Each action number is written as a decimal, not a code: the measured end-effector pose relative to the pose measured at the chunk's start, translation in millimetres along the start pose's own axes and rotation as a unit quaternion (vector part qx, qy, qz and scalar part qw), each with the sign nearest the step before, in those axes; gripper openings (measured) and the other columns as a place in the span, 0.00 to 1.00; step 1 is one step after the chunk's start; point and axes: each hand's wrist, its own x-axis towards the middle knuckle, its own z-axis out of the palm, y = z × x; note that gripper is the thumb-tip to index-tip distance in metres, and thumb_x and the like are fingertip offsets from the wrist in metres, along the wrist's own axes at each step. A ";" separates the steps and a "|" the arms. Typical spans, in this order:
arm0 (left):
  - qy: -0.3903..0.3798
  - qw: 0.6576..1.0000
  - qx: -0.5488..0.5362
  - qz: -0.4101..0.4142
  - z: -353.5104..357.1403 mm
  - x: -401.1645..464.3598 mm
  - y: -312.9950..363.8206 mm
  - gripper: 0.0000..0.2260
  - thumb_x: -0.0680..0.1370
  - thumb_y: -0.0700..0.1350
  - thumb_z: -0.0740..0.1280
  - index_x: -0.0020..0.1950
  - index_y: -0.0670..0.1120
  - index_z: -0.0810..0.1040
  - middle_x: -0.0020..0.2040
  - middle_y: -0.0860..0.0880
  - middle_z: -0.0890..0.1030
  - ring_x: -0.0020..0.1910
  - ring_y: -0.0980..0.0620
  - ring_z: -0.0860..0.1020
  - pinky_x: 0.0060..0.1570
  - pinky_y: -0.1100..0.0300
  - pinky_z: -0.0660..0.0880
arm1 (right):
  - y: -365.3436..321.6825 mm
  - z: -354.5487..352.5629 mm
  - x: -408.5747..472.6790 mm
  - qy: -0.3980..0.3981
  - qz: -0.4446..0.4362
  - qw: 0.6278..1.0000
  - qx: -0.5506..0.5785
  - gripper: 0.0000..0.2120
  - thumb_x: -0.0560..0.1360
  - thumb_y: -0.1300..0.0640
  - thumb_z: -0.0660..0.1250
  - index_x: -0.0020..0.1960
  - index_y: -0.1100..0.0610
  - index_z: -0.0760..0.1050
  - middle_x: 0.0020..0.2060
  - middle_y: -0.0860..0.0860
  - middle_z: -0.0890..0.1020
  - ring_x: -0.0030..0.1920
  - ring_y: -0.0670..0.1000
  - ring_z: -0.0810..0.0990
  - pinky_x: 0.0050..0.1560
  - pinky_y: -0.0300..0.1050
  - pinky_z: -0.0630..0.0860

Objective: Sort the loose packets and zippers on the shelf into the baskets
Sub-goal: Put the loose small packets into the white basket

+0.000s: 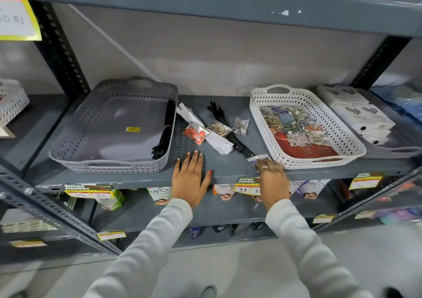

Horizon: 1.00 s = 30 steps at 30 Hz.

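Observation:
A grey basket (75, 137) on the shelf's left holds black zippers (167, 128) along its right wall. A white basket (258, 115) on the right holds several clear packets of trinkets (294, 124). Between the baskets lie white zippers (217, 141), black zippers (225, 124), an orange-bead packet (196, 134), a gold-chain packet (219, 128) and a small clear packet (241, 126). My left hand (189, 179) rests flat and open on the shelf's front edge. Fingers of my right hand (272, 179) are pinched on a clear packet (257, 159) beside the white basket's front corner.
A grey tray (402, 142) with white boxes (358, 112) stands to the right of the white basket. Dark slotted uprights (61, 46) frame the bay. Price tags (247, 184) hang along the shelf edge (137, 181). Pouches sit on the shelf below.

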 end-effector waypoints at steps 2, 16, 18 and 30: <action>-0.001 1.000 0.001 -0.001 -0.9 -0.4 0.2 0.38 0.77 0.62 0.32 0.72 0.43 0.66 0.72 0.46 0.68 0.71 0.46 0.65 0.70 0.46 0.59 | -0.6 -1.4 4.9 -0.012 -0.004 1.000 0.006 0.22 0.70 0.73 0.63 0.63 0.62 0.75 0.62 0.60 0.78 0.61 0.62 0.75 0.55 0.53 0.78; -0.003 1.000 0.007 -0.002 -0.4 -0.4 -0.1 0.31 0.77 0.60 0.42 0.73 0.45 0.63 0.73 0.47 0.65 0.73 0.47 0.62 0.71 0.47 0.56 | -84.5 -24.1 81.5 -0.015 -0.111 0.985 0.129 0.15 0.79 0.56 0.58 0.61 0.61 0.76 0.54 0.60 0.81 0.58 0.59 0.77 0.56 0.49 0.75; -0.009 1.000 0.009 -0.001 -1.3 -0.5 -0.2 0.32 0.76 0.60 0.40 0.74 0.45 0.61 0.74 0.48 0.63 0.73 0.47 0.61 0.72 0.48 0.54 | -104.4 -24.6 95.8 -0.024 -0.142 0.982 0.123 0.15 0.79 0.56 0.59 0.60 0.61 0.76 0.55 0.59 0.81 0.59 0.58 0.77 0.56 0.49 0.76; -0.012 1.000 -0.004 0.000 -2.5 1.5 0.5 0.39 0.75 0.63 0.29 0.74 0.45 0.61 0.75 0.48 0.63 0.73 0.48 0.60 0.72 0.48 0.53 | -145.9 -22.3 119.6 -0.058 -0.112 0.982 0.144 0.11 0.75 0.69 0.60 0.48 0.62 0.81 0.48 0.59 0.84 0.49 0.59 0.82 0.48 0.48 0.80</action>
